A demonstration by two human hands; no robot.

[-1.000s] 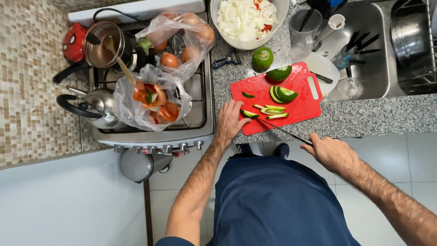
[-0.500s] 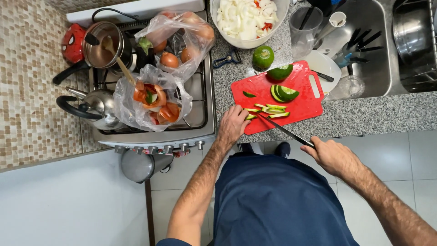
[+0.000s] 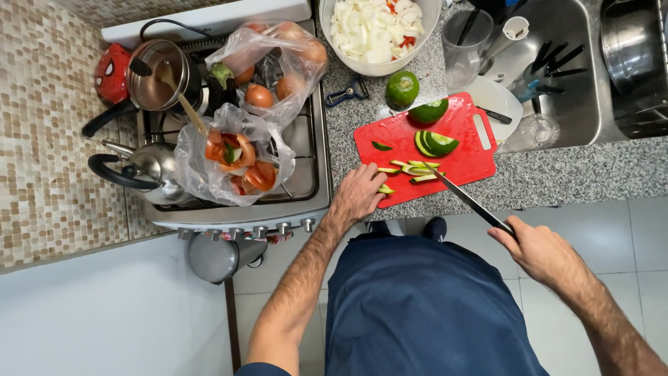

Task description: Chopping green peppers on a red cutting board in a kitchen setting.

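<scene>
A red cutting board (image 3: 466,157) lies on the speckled counter. Green pepper strips (image 3: 416,170) sit along its near edge, with larger green pieces (image 3: 435,143) farther back. My left hand (image 3: 357,195) rests on the board's near left corner, fingertips touching a green strip. My right hand (image 3: 539,249) grips a long knife (image 3: 467,200) by the handle; the blade tip lies among the strips.
A white bowl of chopped onion (image 3: 379,31), a whole green pepper (image 3: 402,88) and a peeler (image 3: 348,92) sit behind the board. The stove at left carries a pot (image 3: 156,76), a kettle (image 3: 142,170) and two vegetable bags (image 3: 233,157). The sink (image 3: 567,69) is at right.
My left hand has shifted slightly along the board's near edge onto a strip. The knife stays angled over the strips with little movement.
</scene>
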